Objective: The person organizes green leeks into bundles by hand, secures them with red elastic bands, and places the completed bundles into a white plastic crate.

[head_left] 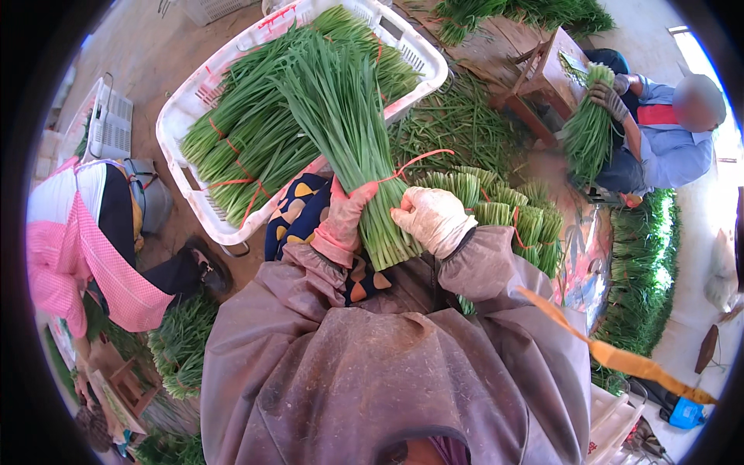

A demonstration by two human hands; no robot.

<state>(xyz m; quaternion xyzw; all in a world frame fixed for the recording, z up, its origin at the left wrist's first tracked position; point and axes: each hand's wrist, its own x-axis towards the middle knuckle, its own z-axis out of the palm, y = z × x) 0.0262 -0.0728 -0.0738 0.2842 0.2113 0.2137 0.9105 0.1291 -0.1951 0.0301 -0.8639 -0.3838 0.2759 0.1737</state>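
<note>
A thick bunch of green garlic chives [341, 116] lies slantwise in front of me, leaves pointing up-left and cut stem ends towards my lap. My left hand [346, 221], in a pinkish stained glove, is wrapped round its stems from the left. A thin red tie [422, 159] crosses the bunch just above, with one loose end sticking out to the right. My right hand [435, 221], in a whitish glove, is closed against the right side of the stems, where the tie runs down to its fingers. The fingertips are partly hidden.
A white plastic crate [174, 159] holding red-tied chive bunches stands ahead. More bunches [504, 213] stand right, beside loose trimmings [457, 124]. A co-worker [666, 139] holds chives by a wooden stand [550, 77]; another person [101, 240] is at left.
</note>
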